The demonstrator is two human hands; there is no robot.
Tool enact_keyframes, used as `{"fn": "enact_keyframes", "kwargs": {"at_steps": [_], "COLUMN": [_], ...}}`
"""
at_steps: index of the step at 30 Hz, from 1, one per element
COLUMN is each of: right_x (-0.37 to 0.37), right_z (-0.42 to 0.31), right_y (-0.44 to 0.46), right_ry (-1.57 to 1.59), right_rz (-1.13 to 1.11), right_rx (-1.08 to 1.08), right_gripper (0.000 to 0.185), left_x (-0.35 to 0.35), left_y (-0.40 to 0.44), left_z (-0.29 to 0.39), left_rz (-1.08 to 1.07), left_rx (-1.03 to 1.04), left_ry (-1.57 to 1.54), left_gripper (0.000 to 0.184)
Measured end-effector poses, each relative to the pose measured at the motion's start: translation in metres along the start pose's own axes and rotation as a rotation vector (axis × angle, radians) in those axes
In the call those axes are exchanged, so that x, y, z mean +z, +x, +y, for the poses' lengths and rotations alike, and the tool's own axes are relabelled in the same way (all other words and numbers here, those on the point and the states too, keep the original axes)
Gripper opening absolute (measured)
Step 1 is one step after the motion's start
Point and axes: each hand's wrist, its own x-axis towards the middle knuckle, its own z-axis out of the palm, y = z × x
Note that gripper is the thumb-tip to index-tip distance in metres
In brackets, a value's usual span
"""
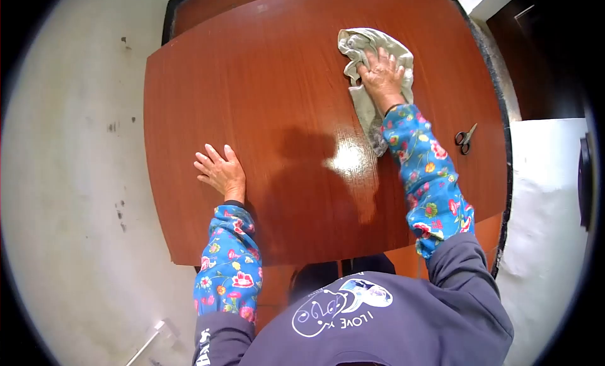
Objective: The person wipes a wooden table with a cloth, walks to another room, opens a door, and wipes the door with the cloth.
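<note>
My left hand [222, 171] lies flat on the brown wooden table [208, 95], fingers spread, holding nothing. Toward the far right of the tabletop, my right hand [382, 76] presses down on a crumpled pale green cloth [372, 38]. Its fingers are stretched out and apart over the fabric. One end of the cloth trails back toward me, partly hidden under my right forearm. A pair of scissors [465, 139] with dark handles rests to the right of that forearm.
A pale wall [82, 152] with dark marks runs along the left side. At the right, beyond the table's edge, is a white surface [547, 196]. Light glares off the tabletop near the middle, beside my shadow. Reddish floor tiles [491, 237] show below the table.
</note>
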Motion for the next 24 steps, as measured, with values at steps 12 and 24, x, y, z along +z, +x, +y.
{"fn": "enact_keyframes", "kwargs": {"at_steps": [12, 24], "right_x": [-0.084, 0.06], "right_z": [-0.078, -0.023], "right_y": [-0.198, 0.203], "right_ry": [0.316, -0.048], "right_rz": [-0.205, 0.088], "right_rx": [-0.633, -0.305], "right_gripper": [0.036, 0.051], "left_x": [-0.009, -0.021], "left_y": [-0.008, -0.014], "left_z": [0.011, 0.01], "left_rz": [-0.104, -0.153], "left_rx": [-0.031, 0.002], "left_ry": [-0.117, -0.086], "left_gripper": [0.062, 0.064]}}
